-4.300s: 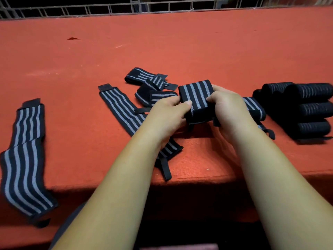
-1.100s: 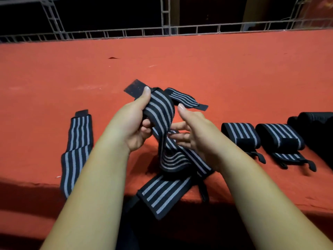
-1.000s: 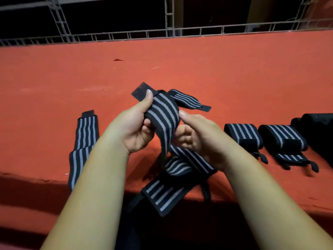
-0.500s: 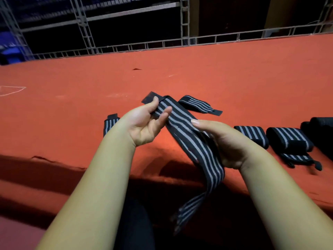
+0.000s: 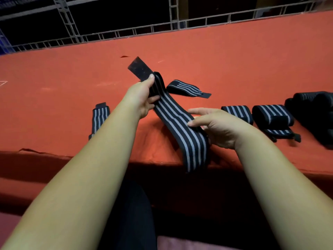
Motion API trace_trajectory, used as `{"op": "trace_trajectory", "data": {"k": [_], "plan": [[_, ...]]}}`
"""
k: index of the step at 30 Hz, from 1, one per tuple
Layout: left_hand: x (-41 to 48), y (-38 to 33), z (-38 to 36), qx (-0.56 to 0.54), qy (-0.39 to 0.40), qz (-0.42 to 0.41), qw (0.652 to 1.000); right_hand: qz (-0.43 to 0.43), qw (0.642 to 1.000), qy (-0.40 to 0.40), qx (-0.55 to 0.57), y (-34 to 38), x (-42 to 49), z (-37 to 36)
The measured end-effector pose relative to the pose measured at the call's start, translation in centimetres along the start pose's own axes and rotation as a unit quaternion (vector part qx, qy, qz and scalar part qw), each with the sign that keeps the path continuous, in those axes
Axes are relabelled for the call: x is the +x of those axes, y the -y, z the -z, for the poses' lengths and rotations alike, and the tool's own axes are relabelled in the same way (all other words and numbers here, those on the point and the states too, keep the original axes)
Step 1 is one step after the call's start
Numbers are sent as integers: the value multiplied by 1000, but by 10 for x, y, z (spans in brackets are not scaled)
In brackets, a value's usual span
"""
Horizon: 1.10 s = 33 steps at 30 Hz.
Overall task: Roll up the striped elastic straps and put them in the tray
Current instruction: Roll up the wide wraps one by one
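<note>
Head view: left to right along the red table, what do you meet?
Flat striped strap → left hand → held strap → right hand → rolled strap → second rolled strap → dark stack of rolls. The loose strap behind overlaps, so omitted.

Dim warm light lies on the red cloth-covered table (image 5: 234, 56). Deep shadow fills below its front edge; the picture is slightly blurred.

Both bare forearms reach in from the near edge. Left hand (image 5: 142, 98) is farther out, thumb on top, pinching the strap (image 5: 173, 114). Right hand (image 5: 214, 127) sits nearer, thumb pressed over it, index finger straight.
</note>
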State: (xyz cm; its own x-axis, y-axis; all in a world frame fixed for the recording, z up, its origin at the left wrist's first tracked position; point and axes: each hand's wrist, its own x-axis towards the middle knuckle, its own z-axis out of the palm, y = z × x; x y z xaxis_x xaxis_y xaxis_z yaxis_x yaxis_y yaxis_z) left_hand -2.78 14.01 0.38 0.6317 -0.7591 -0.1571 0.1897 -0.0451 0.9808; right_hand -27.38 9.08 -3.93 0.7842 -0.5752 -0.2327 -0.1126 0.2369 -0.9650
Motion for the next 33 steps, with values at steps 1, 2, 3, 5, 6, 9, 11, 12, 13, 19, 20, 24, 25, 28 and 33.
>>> {"op": "trace_trajectory", "data": {"k": [1, 2, 3, 5, 6, 9, 11, 12, 13, 19, 20, 24, 25, 28, 33], "plan": [[4, 3, -1, 12, 0, -7, 1000, 0, 1000, -10, -7, -3, 5, 3], [5, 6, -2, 23, 2, -11, 1000, -1, 1000, -12, -13, -7, 8, 6], [6, 8, -3, 30, 3, -14, 999, -3, 1000, -9, -27, -10, 12, 9], [8, 14, -6, 43, 4, -15, 999, -4, 997, -17, -71, -15, 17, 14], [8, 17, -7, 47, 6, -15, 999, -2, 995, -32, -95, -17, 20, 16], [13, 26, -7, 54, 8, -17, 998, 14, 980, -96, -172, -20, 28, 21], [17, 30, -7, 55, 9, -20, 998, 30, 970, -131, -202, -22, 32, 22], [19, 32, -7, 56, 13, -23, 998, 37, 966, -145, -212, -22, 34, 22], [21, 33, -7, 57, 16, -25, 998, 41, 960, -155, -228, -22, 34, 22], [27, 38, -10, 63, 21, -31, 997, 37, 927, -117, -354, -17, 32, 14], [29, 39, -10, 66, 20, -32, 997, 37, 921, -119, -369, -17, 33, 13], [43, 44, -4, 71, 5, -34, 997, 47, 900, -138, -410, -14, 42, 8], [48, 45, -2, 75, 2, -34, 997, 48, 895, -145, -418, -14, 45, 6], [65, 47, 2, 87, -9, -41, 995, 43, 883, -158, -439, -10, 56, 1], [96, 44, 14, 91, 0, -51, 995, 20, 876, -155, -457, 0, 87, -14]]}}
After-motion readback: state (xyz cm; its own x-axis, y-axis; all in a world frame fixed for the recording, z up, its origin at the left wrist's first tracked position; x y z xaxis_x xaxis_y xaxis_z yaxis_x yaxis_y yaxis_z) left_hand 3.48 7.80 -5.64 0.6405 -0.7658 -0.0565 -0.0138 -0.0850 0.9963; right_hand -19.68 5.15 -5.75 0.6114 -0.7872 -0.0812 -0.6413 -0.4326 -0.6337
